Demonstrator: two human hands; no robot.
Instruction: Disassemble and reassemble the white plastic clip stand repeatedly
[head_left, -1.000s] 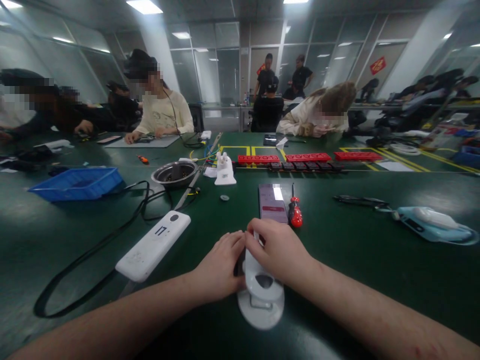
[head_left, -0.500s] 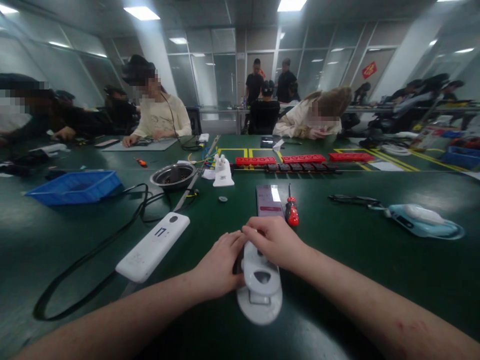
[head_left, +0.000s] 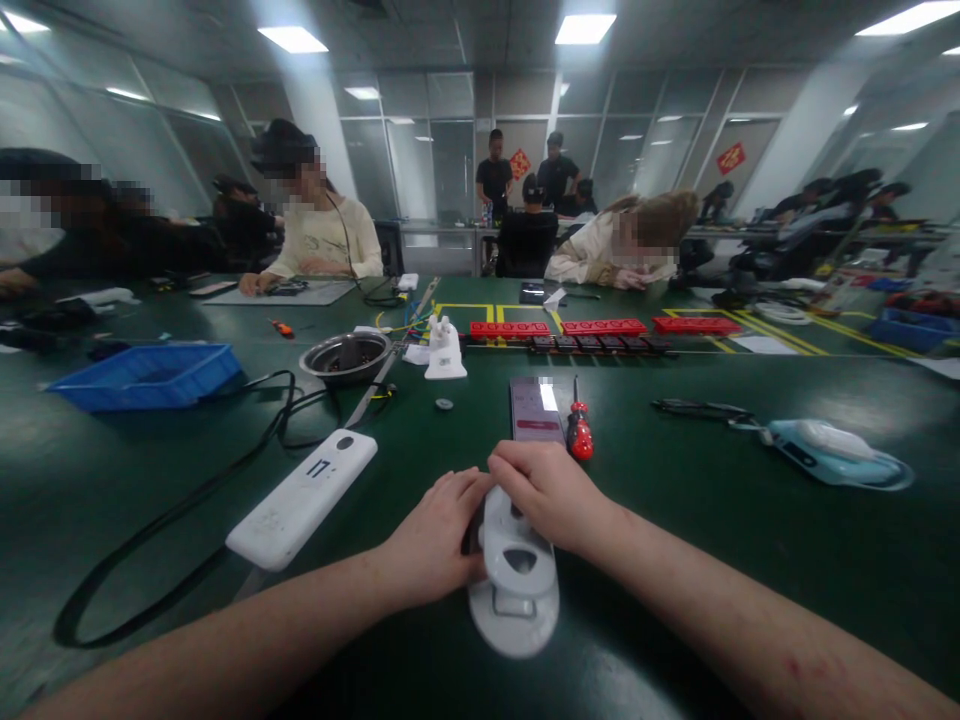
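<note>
A white plastic device (head_left: 517,600) with a rounded base, a raised upper part and a triangular opening stands on the green table in front of me. My left hand (head_left: 439,530) wraps round its left side, thumb low and fingers near its far end. Over the top of that same far end, my right hand (head_left: 551,490) is closed with its fingers curled; the fingertips of both hands are partly hidden. Just beyond my right hand lies a phone (head_left: 536,408) with a lit screen. A red and black screwdriver (head_left: 580,430) rests beside the phone.
To the left are a white power bank (head_left: 304,500) marked 17, a black cable, a blue tray (head_left: 146,378) and a metal bowl (head_left: 346,357). Another white device (head_left: 445,350) stands ahead, near red strips (head_left: 604,328). A light-blue pouch (head_left: 836,450) lies right. Co-workers sit across the table.
The camera view has tilted slightly, so the scene sits a little lower. Both hands keep their hold on the white device, with hardly any visible movement.
</note>
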